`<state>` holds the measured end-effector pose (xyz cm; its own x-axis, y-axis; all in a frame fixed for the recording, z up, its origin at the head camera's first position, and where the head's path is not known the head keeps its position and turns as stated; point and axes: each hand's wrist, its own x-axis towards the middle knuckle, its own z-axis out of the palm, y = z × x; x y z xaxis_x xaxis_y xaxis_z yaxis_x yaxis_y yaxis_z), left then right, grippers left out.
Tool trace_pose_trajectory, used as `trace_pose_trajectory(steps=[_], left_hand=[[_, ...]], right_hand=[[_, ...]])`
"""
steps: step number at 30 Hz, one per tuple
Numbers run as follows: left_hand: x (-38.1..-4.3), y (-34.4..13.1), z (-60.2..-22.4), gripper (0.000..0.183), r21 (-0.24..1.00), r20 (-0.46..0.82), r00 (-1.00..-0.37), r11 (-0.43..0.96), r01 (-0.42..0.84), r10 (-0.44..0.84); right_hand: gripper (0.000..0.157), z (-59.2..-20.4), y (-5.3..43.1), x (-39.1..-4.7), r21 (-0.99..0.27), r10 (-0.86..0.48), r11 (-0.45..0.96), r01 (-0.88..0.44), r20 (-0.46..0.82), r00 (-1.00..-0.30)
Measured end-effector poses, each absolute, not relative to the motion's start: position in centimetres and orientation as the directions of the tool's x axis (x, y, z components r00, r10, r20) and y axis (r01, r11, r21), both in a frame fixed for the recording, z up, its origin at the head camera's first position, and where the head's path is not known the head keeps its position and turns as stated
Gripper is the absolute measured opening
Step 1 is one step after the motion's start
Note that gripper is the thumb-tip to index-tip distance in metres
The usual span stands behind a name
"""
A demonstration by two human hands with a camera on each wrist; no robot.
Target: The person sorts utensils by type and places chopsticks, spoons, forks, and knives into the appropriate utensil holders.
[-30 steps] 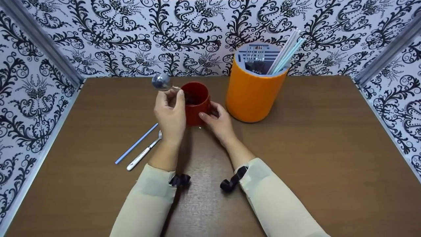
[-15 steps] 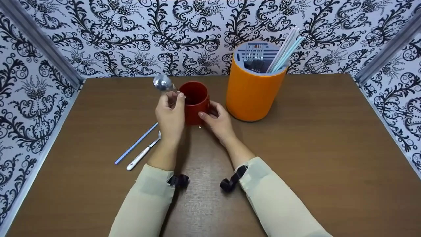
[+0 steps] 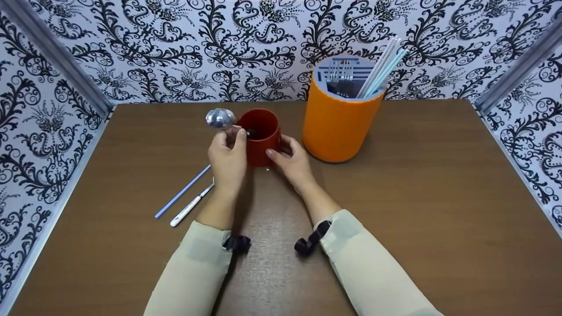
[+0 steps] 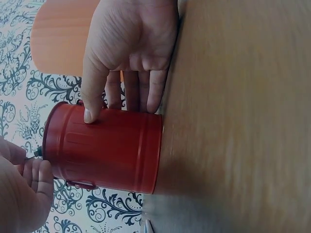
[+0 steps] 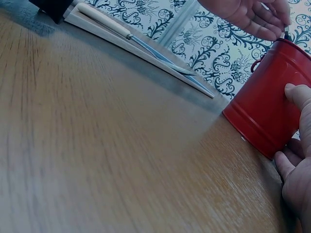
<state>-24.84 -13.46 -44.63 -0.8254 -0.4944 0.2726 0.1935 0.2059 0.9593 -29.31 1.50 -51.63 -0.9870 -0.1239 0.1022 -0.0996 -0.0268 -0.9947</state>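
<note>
Thumb and fingers of my left hand (image 3: pixel 228 160) pinch a spoon just at the left rim of a red metal bucket (image 3: pixel 262 153). The spoon's shiny round bowl (image 3: pixel 220 118) sticks out to the left, above the hand, while a dark tip (image 4: pixel 39 152) shows at the bucket's rim in the left wrist view. Most of the spoon's handle is hidden by the fingers. My right hand (image 3: pixel 294 164) grips the bucket from the right, thumb (image 4: pixel 91 109) on its front and fingers around the far side. The bucket stands upright on the brown table.
Left of my left forearm lie a blue straw (image 3: pixel 182 191) and a white-handled metal utensil (image 3: pixel 189 210). An orange cylindrical holder (image 3: pixel 338 127) with forks (image 3: pixel 340 72) and several straws (image 3: pixel 381 74) stands behind and right of the bucket. Patterned walls (image 3: pixel 263 44) enclose the table's back and sides.
The spoon's bowl has dropped slightly and turned, and my left hand has come down a little at the rim. My right hand and the bucket stay in place.
</note>
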Motion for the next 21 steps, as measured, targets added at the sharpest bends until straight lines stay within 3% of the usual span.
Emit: trace_pose_trajectory(steps=[12,21], left_hand=[[-24.82,-14.02,-45.37,0.021,0.941,0.267,-0.851,0.313,0.129,-0.452],[-24.65,-14.15,-45.59,0.026,0.949,0.245,-0.859,0.292,0.118,-0.449]], right_hand=[[0.062,-51.63,1.50,-29.30,-0.994,-0.124,-0.028,-0.104,0.107,-0.987],[0.060,-51.63,1.46,-29.26,-0.994,-0.121,-0.033,-0.106,0.109,-0.987]])
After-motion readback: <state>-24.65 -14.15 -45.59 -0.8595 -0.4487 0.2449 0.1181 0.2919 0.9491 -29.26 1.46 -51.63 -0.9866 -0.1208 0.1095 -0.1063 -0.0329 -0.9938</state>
